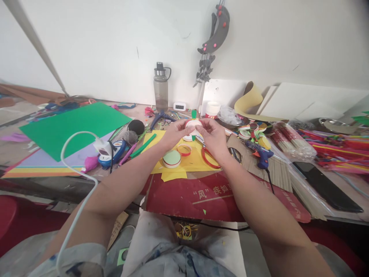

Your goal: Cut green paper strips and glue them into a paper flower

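Note:
Between my fingertips is a small round paper piece (193, 124), white with a red edge, with a green strip standing up behind it. My left hand (175, 133) pinches it from the left, and my right hand (215, 137) grips its right side. My fingers partly cover it. Below, on yellow paper (197, 154), lies a shallow round paper piece (172, 158) with a pale green top and a red band. A thin paper ring (184, 150) is beside it. Red-handled scissors (206, 159) lie under my right hand, their blades partly hidden.
Green card (76, 127), a blue device with a white plug (113, 154) and its cable are at left. A bottle (160, 88) and a small clock (179, 106) stand by the wall. At right are a glue gun (262, 154), a phone (325, 186) and pipe cleaners (340, 148).

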Demonstrator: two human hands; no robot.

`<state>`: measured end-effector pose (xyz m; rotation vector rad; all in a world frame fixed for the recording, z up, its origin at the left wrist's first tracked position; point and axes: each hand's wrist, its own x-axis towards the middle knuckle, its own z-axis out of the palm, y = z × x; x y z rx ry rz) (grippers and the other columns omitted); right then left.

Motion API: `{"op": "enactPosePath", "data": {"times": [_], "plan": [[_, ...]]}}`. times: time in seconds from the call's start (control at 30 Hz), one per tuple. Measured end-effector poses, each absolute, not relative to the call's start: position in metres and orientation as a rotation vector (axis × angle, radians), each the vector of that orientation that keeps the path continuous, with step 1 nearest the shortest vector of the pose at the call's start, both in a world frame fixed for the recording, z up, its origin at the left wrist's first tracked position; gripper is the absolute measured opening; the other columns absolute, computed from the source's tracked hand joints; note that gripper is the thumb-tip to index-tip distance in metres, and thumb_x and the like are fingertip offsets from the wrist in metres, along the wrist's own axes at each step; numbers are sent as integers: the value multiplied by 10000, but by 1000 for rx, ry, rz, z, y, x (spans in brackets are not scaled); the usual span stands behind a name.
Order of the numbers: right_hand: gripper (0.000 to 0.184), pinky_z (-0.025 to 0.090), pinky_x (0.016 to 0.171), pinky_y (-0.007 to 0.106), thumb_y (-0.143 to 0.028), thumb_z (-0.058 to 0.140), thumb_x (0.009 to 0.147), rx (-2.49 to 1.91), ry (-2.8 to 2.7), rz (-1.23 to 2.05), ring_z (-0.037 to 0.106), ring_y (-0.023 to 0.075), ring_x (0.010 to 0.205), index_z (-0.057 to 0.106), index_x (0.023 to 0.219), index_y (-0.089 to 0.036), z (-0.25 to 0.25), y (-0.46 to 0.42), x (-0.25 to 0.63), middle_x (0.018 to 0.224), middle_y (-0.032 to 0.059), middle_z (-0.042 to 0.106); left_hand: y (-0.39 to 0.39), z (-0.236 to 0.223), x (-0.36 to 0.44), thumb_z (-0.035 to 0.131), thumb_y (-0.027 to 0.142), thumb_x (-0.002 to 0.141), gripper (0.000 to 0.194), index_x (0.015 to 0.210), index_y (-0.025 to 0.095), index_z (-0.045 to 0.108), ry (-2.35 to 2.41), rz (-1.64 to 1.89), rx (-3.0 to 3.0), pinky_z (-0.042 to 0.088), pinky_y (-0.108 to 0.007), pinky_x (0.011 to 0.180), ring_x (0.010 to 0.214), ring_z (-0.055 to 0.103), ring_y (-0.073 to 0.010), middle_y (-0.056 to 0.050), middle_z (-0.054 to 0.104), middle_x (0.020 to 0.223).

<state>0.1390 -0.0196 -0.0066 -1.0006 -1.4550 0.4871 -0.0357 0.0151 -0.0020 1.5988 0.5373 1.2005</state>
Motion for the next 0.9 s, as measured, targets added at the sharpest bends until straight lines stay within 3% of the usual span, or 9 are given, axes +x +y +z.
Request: {"op": "enactPosePath", "data": {"times": [0.3, 0.63, 0.9], "plan": [[486, 539, 759, 348, -686, 732, 818, -997, -1378, 659, 644, 180, 788, 689, 955, -222, -1, -19, 140, 909, 41, 748, 14, -5, -35, 899, 606, 734, 517, 936, 147, 774, 421, 1057, 1258, 522, -274, 666, 723, 653, -133, -57, 729, 849], [511, 554, 598, 314, -675, 806, 753, -912, -1276, 815, 626, 161, 705, 692, 977, -230, 1, -18, 136, 898, 24, 738, 11, -9, -32, 902, 588, 744, 594, 1130, 158, 767, 377, 977, 1118, 567, -317, 783, 963, 767, -244, -140, 799, 1088], [549, 548, 575, 296, -669, 843, 688, -956, -1200, 881, 595, 120, 606, 662, 957, -225, -2, -17, 137, 869, 1, 726, 10, -11, -31, 910, 573, 741, 563, 1086, 151, 769, 402, 967, 1062, 581, -310, 764, 874, 759, -208, -121, 803, 1049]]}}
